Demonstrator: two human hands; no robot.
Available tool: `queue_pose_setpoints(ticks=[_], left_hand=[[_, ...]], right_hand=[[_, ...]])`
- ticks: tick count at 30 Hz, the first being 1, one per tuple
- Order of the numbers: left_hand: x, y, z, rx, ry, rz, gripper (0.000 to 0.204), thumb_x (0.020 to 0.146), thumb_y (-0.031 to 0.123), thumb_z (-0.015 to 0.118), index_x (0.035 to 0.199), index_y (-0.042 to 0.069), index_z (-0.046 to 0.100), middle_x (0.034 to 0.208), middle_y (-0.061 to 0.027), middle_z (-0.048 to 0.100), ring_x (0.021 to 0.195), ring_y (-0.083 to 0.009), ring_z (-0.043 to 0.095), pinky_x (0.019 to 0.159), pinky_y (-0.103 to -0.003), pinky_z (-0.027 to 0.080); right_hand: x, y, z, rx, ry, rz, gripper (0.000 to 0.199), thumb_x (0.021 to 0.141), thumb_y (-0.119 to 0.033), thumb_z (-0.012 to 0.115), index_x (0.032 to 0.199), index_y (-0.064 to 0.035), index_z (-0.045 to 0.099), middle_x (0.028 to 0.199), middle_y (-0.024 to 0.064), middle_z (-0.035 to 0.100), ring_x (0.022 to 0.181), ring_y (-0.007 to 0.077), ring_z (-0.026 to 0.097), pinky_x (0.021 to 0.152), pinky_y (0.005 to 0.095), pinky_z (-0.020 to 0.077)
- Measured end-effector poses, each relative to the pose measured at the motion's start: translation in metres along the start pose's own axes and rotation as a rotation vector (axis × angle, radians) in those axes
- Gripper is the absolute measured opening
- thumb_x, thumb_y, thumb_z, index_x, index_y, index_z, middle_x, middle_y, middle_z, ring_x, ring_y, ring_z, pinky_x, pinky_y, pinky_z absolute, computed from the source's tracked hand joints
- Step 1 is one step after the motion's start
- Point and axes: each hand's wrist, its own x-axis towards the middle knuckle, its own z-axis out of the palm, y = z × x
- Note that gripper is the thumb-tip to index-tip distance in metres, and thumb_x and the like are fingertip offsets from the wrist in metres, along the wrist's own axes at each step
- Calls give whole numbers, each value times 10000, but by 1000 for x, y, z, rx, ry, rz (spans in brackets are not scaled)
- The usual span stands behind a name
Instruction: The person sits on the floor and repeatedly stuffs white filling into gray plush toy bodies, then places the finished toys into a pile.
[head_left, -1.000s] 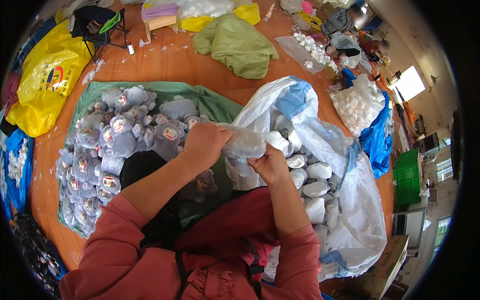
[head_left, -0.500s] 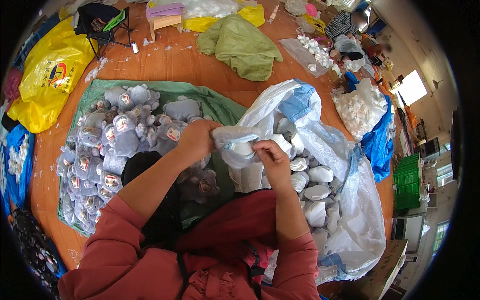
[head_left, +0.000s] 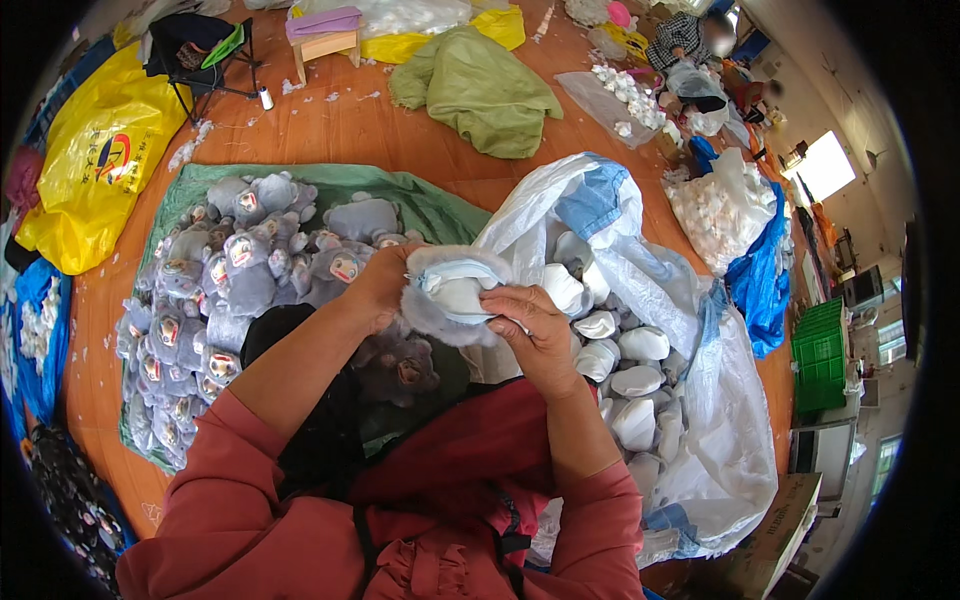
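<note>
Both my hands hold one grey plush toy skin (head_left: 440, 290) with a white stuffed pad showing in its blue-edged opening. My left hand (head_left: 378, 285) grips its left side. My right hand (head_left: 530, 325) pinches the opening's lower right edge. A heap of finished grey plush toys (head_left: 230, 270) lies on a green cloth (head_left: 420, 205) to my left. A big white sack (head_left: 700, 400) to my right holds several white stuffed pads (head_left: 625, 370). One more grey toy (head_left: 400, 365) rests on my lap under my hands.
A yellow bag (head_left: 95, 165) lies far left, a green cloth bundle (head_left: 475, 90) and a small wooden stool (head_left: 325, 40) at the back. Clear bags of white stuffing (head_left: 715, 210), a blue bag (head_left: 760, 290) and a green crate (head_left: 820, 350) stand right. A person sits far back right.
The plush skin has been turned between my hands, its blue-edged opening now faces up with the white pad in it. My right hand shifted to the opening's edge.
</note>
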Motion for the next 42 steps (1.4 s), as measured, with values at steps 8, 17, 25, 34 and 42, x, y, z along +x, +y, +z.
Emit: queue_pose_setpoints(ticks=[8, 17, 25, 34, 42], left_hand=[[-21, 5, 21, 95, 93, -41, 278, 845, -32, 652, 1122, -43, 677, 1019, -131, 717, 855, -213, 711, 754, -353, 596], [-22, 5, 20, 683, 88, 39, 265, 775, 3, 731, 1039, -14, 735, 940, -77, 741, 804, -142, 669, 742, -317, 545], [-17, 8, 8, 1184, 6, 312, 380, 726, 62, 685, 1105, 64, 710, 961, -173, 728, 902, -320, 691, 827, -381, 521], [-28, 14, 25, 1220, 41, 541, 458, 733, 96, 703, 1183, 58, 629, 1118, -217, 670, 1082, -387, 624, 907, -443, 492], [-51, 42, 36, 1006, 161, 618, 432, 746, 113, 743, 1164, 87, 638, 1102, -150, 690, 1024, -344, 653, 888, -413, 503]], right_hand=[[6, -7, 7, 55, -68, 5, 650, 710, -116, 853, 1301, -77, 586, 1330, 122, 605, 1240, 322, 566, 1044, 380, 445], [-4, -3, 9, -77, -141, 271, 718, 657, 10, 858, 1311, -35, 568, 1235, 113, 643, 1141, 231, 624, 994, 335, 477], [-6, 0, 2, 405, -81, 494, 542, 762, -24, 826, 1252, -1, 594, 986, 47, 677, 814, 100, 618, 703, 259, 509], [-22, 23, -10, 516, 166, 626, 353, 1027, -269, 524, 1262, -10, 565, 810, 25, 622, 557, 86, 504, 485, 235, 398], [-13, 18, -5, 748, 400, 582, 379, 1041, -365, 488, 1273, -67, 520, 930, 46, 661, 527, 81, 476, 452, 236, 372]])
